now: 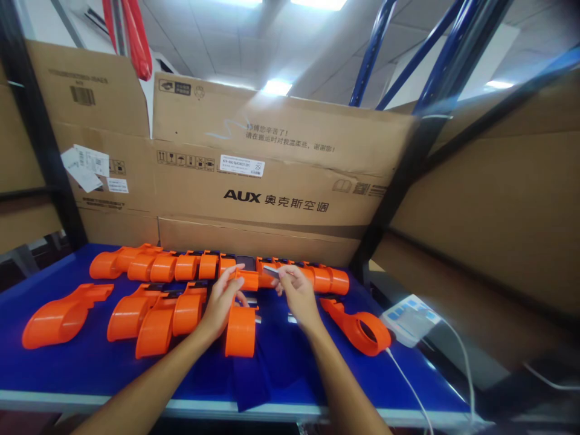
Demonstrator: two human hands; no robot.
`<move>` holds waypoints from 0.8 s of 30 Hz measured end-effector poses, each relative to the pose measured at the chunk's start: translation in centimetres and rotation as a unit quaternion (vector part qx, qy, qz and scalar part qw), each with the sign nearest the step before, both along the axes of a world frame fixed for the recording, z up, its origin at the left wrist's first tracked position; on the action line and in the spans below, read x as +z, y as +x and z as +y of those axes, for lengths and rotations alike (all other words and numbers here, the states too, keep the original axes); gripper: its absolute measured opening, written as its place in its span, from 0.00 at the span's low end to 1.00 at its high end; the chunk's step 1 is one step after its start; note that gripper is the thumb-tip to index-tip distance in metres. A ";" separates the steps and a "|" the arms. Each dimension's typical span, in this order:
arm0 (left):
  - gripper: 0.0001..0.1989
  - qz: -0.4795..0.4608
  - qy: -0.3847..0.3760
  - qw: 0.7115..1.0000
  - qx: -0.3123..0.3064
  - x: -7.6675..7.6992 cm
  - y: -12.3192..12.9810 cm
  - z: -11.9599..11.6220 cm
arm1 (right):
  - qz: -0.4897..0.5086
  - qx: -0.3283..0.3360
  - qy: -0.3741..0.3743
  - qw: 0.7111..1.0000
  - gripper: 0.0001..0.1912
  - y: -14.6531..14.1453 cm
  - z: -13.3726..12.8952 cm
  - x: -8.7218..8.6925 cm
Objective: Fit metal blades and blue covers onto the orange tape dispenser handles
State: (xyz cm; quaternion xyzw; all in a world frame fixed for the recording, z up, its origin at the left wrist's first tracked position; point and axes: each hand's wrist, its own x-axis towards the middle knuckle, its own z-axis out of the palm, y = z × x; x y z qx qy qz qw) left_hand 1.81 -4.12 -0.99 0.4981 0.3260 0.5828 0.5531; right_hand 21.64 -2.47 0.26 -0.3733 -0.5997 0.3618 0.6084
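Observation:
My left hand (222, 299) is closed around an orange plastic part (248, 280), gripping it by its flat end above the blue table. An orange round loop (240, 332) hangs or lies just below those fingers; I cannot tell whether it belongs to the held part. Thumb and fingers of my right hand (296, 296) pinch a thin grey flat strip (272, 272), its tip pointing left toward the orange part. Small shiny pieces (292, 318) lie on the table between the two hands, partly hidden.
Orange looped parts (163, 267) line the back of the blue table (203, 374); several more sit at left, and one (362, 332) at right. A white device (410, 320) with cables stands on the right. Cardboard (272, 181) walls the back, between dark posts.

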 end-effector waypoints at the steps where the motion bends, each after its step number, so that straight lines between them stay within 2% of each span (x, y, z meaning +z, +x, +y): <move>1: 0.37 0.001 -0.001 1.000 0.000 0.0 0.0 0.0 | 0.014 -0.005 -0.003 1.000 0.16 0.0 -0.1 0.2; 8: 0.39 0.004 -0.024 1.000 -0.013 0.2 0.1 -0.3 | 0.030 0.022 -0.019 0.999 0.20 -0.3 -0.6 0.5; 15: 0.39 -0.012 -0.030 0.999 -0.006 -0.1 0.1 0.0 | 0.010 0.018 -0.008 1.000 0.21 -0.2 -0.4 0.4; 20: 0.38 -0.024 -0.025 0.999 0.004 -0.1 0.0 0.0 | -0.009 0.029 -0.012 0.999 0.19 -0.2 -0.3 0.2; 24: 0.42 -0.034 -0.042 0.998 -0.011 0.0 -0.2 -0.1 | -0.029 0.026 -0.002 0.999 0.17 -0.2 -0.4 0.3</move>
